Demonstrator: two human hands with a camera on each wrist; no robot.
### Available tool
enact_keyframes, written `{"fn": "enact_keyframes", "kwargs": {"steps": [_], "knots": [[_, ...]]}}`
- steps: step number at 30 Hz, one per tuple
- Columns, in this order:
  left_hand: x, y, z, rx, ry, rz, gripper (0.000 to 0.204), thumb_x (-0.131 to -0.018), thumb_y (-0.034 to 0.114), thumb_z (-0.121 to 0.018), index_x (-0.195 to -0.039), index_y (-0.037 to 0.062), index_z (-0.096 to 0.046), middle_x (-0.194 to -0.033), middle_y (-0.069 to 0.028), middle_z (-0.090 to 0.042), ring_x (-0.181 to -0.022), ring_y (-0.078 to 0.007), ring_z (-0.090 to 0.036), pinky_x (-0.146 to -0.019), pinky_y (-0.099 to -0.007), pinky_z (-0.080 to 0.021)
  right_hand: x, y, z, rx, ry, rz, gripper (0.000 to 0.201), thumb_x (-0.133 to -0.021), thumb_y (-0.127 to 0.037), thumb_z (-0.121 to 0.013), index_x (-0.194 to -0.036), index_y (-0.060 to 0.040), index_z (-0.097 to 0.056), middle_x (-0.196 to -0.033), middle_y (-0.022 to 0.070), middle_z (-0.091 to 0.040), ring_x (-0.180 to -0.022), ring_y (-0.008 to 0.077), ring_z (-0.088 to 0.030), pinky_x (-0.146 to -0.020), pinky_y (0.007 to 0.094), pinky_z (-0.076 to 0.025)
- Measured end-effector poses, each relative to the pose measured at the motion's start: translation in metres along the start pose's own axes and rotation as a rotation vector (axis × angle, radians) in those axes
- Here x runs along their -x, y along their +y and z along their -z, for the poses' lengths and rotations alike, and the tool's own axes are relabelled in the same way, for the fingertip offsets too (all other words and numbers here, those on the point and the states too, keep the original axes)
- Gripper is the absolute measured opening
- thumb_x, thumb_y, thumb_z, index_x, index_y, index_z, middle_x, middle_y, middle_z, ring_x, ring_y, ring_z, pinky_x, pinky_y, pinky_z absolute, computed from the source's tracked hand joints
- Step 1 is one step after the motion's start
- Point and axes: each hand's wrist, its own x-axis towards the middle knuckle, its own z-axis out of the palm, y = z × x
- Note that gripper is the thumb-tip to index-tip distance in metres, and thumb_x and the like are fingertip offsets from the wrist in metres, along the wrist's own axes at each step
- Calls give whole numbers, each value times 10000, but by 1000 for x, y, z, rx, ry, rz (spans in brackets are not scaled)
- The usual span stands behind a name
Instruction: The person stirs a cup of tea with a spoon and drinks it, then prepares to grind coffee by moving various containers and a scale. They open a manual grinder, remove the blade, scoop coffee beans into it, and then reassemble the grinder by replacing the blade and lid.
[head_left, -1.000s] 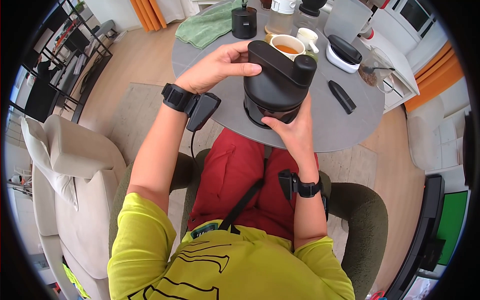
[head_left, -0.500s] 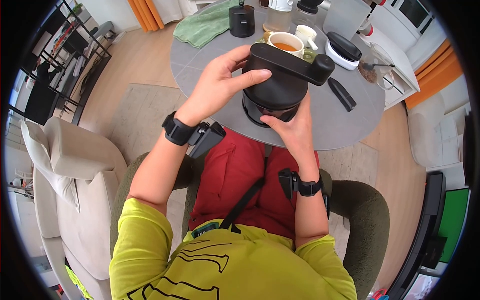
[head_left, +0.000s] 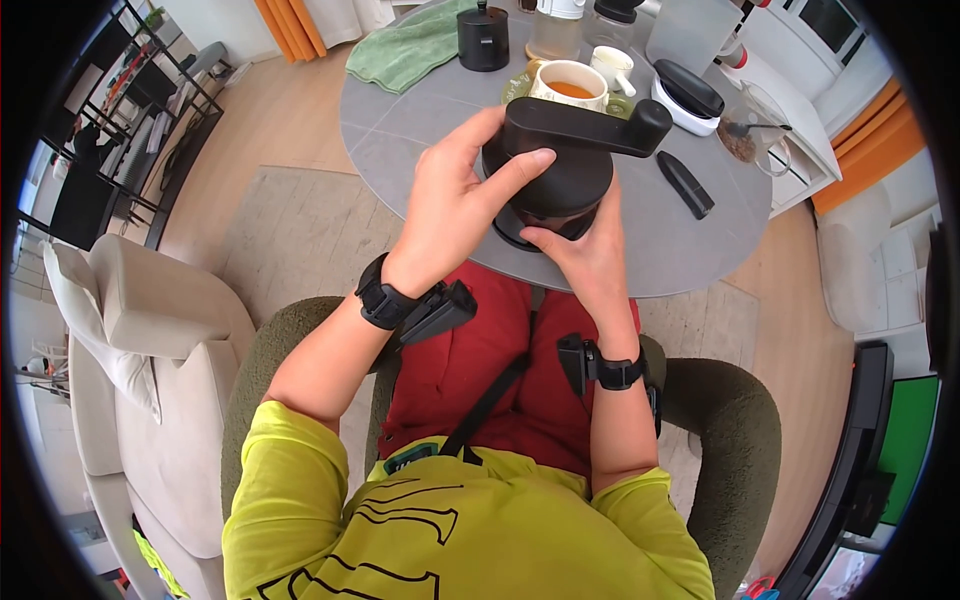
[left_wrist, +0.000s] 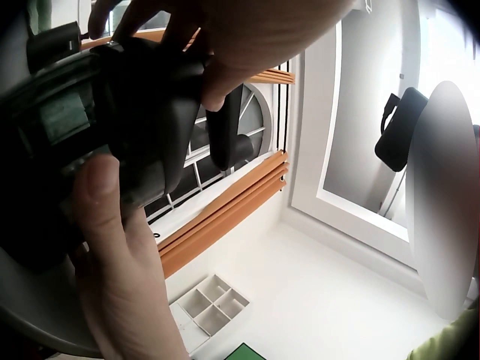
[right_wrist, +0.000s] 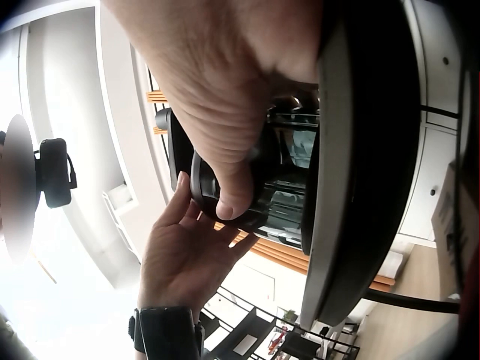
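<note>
A black hand-crank coffee grinder (head_left: 560, 180) stands upright at the near edge of the round grey table (head_left: 420, 165). Its crank arm lies across the top, with the knob pointing right. My left hand (head_left: 450, 195) grips the lid from the left side, thumb laid along the top beside the crank. Lower down, my right hand (head_left: 590, 250) holds the see-through dark body, its thumb across the front; its other fingers are hidden behind the grinder. In the right wrist view the right thumb (right_wrist: 234, 196) presses on the body, and the left hand (right_wrist: 191, 255) reaches around the lid.
Behind the grinder are a cup of orange-brown drink (head_left: 570, 88), a small white cup (head_left: 611, 70), a black pot (head_left: 483, 38) and a green cloth (head_left: 410, 50). To the right lie a dark handheld tool (head_left: 685, 185), a black-and-white case (head_left: 688, 95) and a glass jug (head_left: 745, 140).
The crank and lid have turned, bringing the knob out to the right. My left hand has swung round with the lid, its wrist shifting right and nearer my body. The right hand keeps its hold.
</note>
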Motion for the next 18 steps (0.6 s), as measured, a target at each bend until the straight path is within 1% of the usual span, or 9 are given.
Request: {"fn": "enact_keyframes", "kwargs": {"steps": [2,4,6,10,15,16,18], "knots": [[-1,1,3,-30,-26,24,318,-856,195,-702,-1080,-18,-626,-915,-94,-681,-822,-134,-595,-753,-283,-493,0,1,-1,-9,3,1,1061,-605,-167,-893,-1448,10,-273,-1361,197,-448,-1250,318,-485,-1031,404,-409],[-1,0,4,-61,-51,46,324,-856,198,-702,-1083,-19,-625,-925,-102,-684,-824,-143,-603,-752,-288,-495,1,1,-1,-38,6,-37,1055,-608,-168,-891,-1445,13,-277,-1356,198,-451,-1246,318,-487,-1027,403,-410],[0,-2,2,-38,-15,10,329,-855,200,-702,-1085,-22,-623,-932,-106,-684,-830,-152,-610,-758,-295,-496,0,0,-1,-40,4,-22,1049,-609,-168,-891,-1443,11,-280,-1356,198,-451,-1246,317,-486,-1028,403,-410],[3,-6,-2,-1,12,10,337,-850,202,-707,-1091,-20,-628,-937,-109,-686,-834,-157,-614,-764,-299,-496,0,-3,0,-43,1,-5,1029,-614,-167,-887,-1437,1,-294,-1358,192,-452,-1242,313,-490,-1022,401,-415],[5,-14,-11,52,117,-6,369,-829,188,-726,-1124,-16,-641,-981,-101,-675,-873,-155,-608,-794,-294,-488,-1,-3,-1,-22,6,18,1010,-618,-163,-883,-1431,-7,-303,-1347,186,-463,-1230,313,-500,-1007,401,-427],[6,-15,-11,52,117,-6,369,-829,188,-726,-1124,-16,-641,-981,-101,-675,-873,-155,-608,-794,-294,-488,-1,-3,-1,-5,13,30,1008,-619,-165,-883,-1430,-8,-305,-1343,185,-467,-1225,314,-504,-1003,402,-429],[6,-16,-12,59,134,-13,364,-835,176,-724,-1137,-11,-643,-1000,-78,-669,-897,-135,-593,-815,-280,-475,-2,-8,0,-15,9,28,1012,-617,-171,-884,-1430,-8,-304,-1341,186,-469,-1225,315,-504,-1004,402,-428]]}}
